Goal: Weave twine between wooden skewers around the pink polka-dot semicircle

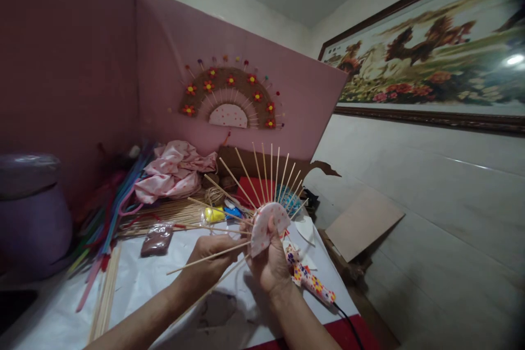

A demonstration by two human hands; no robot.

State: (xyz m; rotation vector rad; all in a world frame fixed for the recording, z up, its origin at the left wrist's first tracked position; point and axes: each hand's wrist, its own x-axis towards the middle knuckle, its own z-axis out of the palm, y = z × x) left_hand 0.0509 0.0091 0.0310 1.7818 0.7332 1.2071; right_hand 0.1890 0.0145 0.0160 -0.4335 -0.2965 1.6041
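Note:
In front of me is a stick fan, a half-round piece of pale cloth with pink dots point(266, 221) from which several thin wooden sticks point(263, 172) spread outward. My right hand point(273, 262) grips the half-round from below, thumb pressed on its face. At its left edge, my left hand point(217, 254) is closed on the fan among the lower sticks; its fingertips are partly hidden behind them. Just right of my right hand lies a flower-patterned glue gun point(311, 279) with a black cord.
A decorated fan point(250, 87) is pinned to the pink board point(303, 93) behind. Dotted cloth point(176, 169), a bundle of sticks point(164, 210), a brown packet point(157, 239), a yellow packet point(214, 215) and twine point(214, 196) crowd the table's back. A purple container point(33, 224) stands left.

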